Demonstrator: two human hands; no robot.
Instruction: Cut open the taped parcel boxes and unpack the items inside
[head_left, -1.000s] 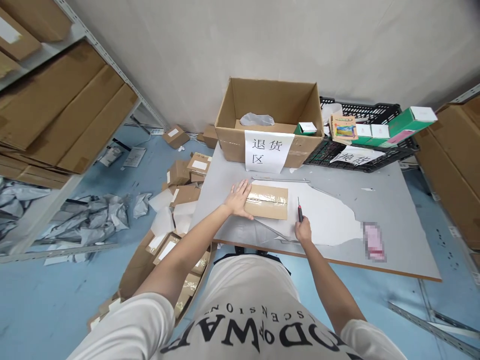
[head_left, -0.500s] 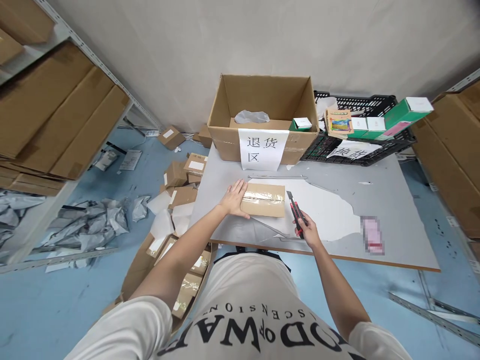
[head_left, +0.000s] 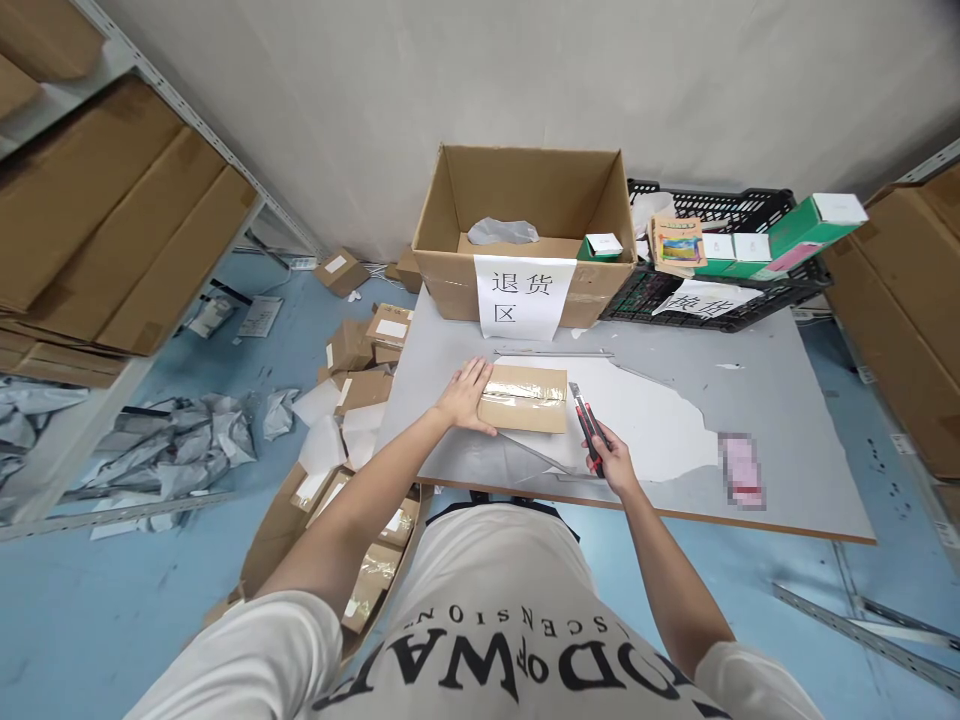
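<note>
"Where's the box (head_left: 523, 398)?"
"Near mid-frame on the counter (head_left: 780, 400); the left hand (head_left: 466, 395) touches its left end, fingers spread."
"And the right hand (head_left: 616, 462)?"
"Right of centre, fingers wrapped round a knife (head_left: 586, 428), blade near the box."

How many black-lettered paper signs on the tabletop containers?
2 visible: one white sign on the front of the open carton, another lettered sheet on the front of the black crate. Far sides are hidden.
</note>
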